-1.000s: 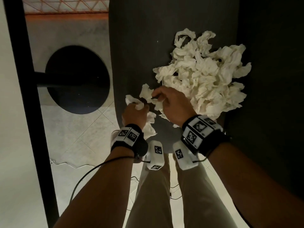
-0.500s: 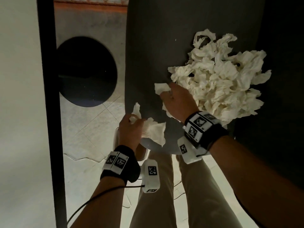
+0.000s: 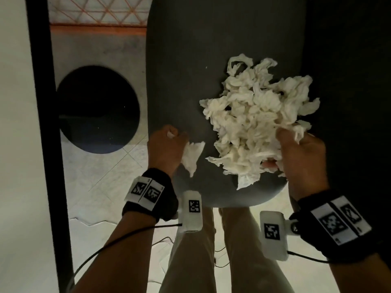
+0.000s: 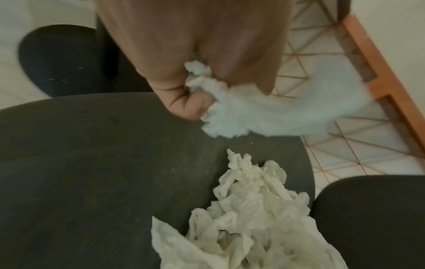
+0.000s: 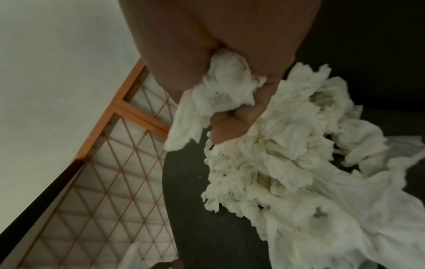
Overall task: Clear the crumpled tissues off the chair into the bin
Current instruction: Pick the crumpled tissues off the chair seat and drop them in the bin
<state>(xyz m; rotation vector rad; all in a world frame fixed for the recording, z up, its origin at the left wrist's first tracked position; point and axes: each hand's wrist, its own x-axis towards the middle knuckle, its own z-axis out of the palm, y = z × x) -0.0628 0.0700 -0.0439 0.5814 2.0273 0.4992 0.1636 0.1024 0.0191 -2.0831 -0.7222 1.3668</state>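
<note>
the left hand (image 3: 167, 148) has one tissue (image 3: 191, 157) squeezed tight in its grip, while the right hand (image 3: 300, 159) grabs the near edge of the tissue pile (image 3: 254, 121) on the chair (image 3: 186, 70), beside the bin (image 3: 97, 108).

We observe a dark grey chair seat (image 3: 211, 60) with a rounded front edge. A heap of crumpled white tissues (image 3: 258, 123) lies directly on its right half, reaching the front edge. Small pale specks dot the fabric.
</note>
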